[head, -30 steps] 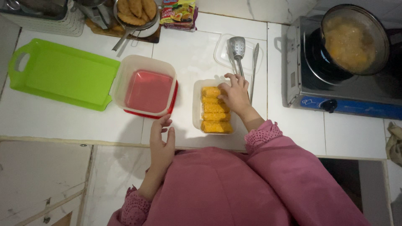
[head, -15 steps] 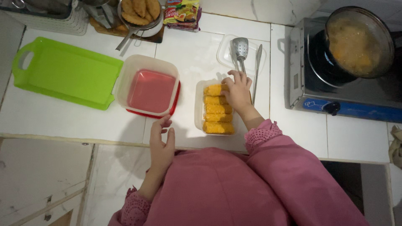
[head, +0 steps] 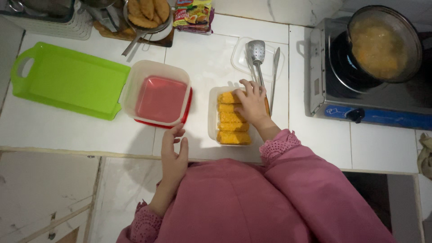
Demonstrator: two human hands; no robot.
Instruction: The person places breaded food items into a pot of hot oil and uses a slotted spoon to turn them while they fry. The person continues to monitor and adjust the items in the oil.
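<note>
**Right hand on the breaded sticks, left hand idle at the counter edge**

Right hand [head: 252,104] lay over the far end of a clear rectangular container [head: 212,118], fingers spread and bent down onto the topmost breaded sticks [head: 231,118]; whether it had pinched one could not be told. The golden sticks lay in a row inside the container, which sat on the white tiled counter [head: 67,130] just in front of the person. Left hand [head: 174,155] rested at the counter's near edge, fingers loosely open and holding nothing, its fingertips just short of a clear tub [head: 157,92] with a pinkish-red inside that sat on a red lid. To the left of that tub was a bright green tray [head: 67,81] with a handle cutout. Beyond the sticks, a metal slotted skimmer [head: 256,53] and tongs [head: 275,72] lay across a clear lid [head: 240,57]. To the right stood a gas stove [head: 369,99] carrying a pan [head: 382,42] of bubbling oil. At the far edge sat a bowl of fried pieces [head: 148,11] and an instant noodle packet [head: 193,15]. Pink sleeves with lace cuffs covered both arms
</note>
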